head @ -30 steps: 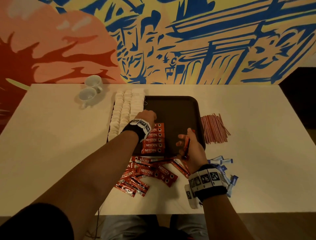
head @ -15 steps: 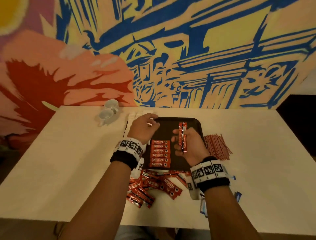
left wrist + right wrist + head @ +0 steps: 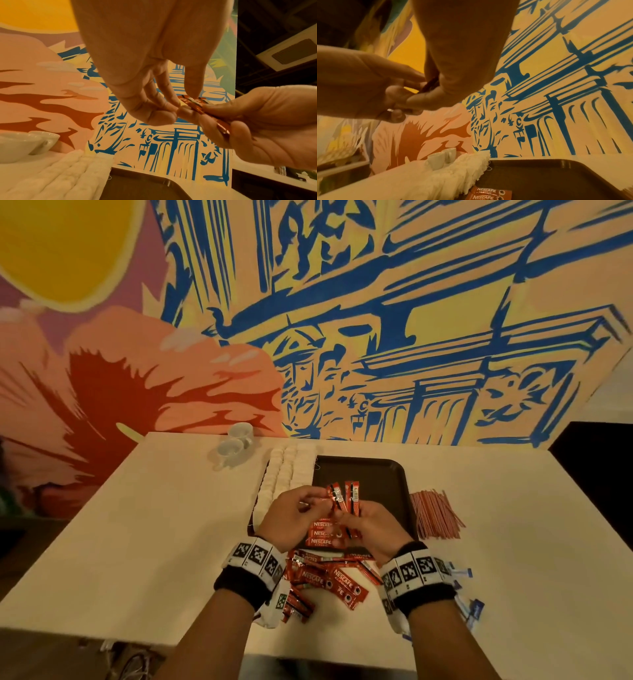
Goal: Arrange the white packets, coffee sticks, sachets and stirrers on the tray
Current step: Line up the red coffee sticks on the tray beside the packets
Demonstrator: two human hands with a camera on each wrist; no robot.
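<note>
the pale counter [image 3: 144, 535] is backed by a painted mural [image 3: 376, 320]. a dark tray [image 3: 373, 474] is set at its centre, with white packets [image 3: 284, 470] lined along the 9 o'clock edge and a row of coffee sticks [image 3: 322, 534] laid at 6 o'clock. red stirrers [image 3: 433, 517] are heaped at 3 o'clock, two cups [image 3: 234, 448] at 10 o'clock. above the tray, a few held sticks [image 3: 344, 496] are pinched in the right hand [image 3: 371, 530]; one is also pinched by the left hand [image 3: 291, 518], both grips narrow.
</note>
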